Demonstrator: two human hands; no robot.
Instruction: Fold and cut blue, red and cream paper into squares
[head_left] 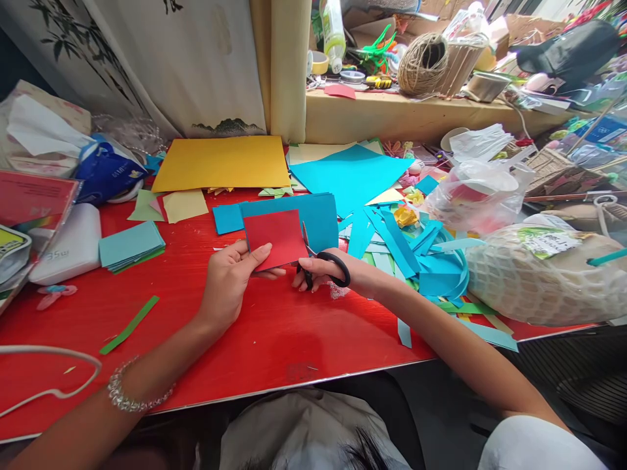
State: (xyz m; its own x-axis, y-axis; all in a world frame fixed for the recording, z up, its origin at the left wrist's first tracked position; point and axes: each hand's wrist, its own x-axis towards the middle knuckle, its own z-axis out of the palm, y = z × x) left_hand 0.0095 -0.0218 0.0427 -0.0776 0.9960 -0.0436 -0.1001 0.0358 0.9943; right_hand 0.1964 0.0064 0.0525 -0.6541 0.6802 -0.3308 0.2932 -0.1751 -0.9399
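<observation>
My left hand [234, 277] pinches a rectangular piece of red paper [274, 238] by its left and lower edge, thumb on top. A pair of black-handled scissors [337, 266] is gripped in my right hand [318, 269], its blades upright along the right edge of the red paper. Whether the blades are parted is hard to make out. Behind the red paper lies a larger blue sheet [318, 219] on the red table [294, 339]. To the left sits a small stack of light blue cards [128, 245] with green beneath.
Blue paper strips and scraps [406, 248] pile up to the right, beside a netted bundle [543, 274]. A yellow sheet [225, 163] and a big blue sheet [355, 173] lie at the back. A green strip [130, 325] and white cable [63, 352] are at left.
</observation>
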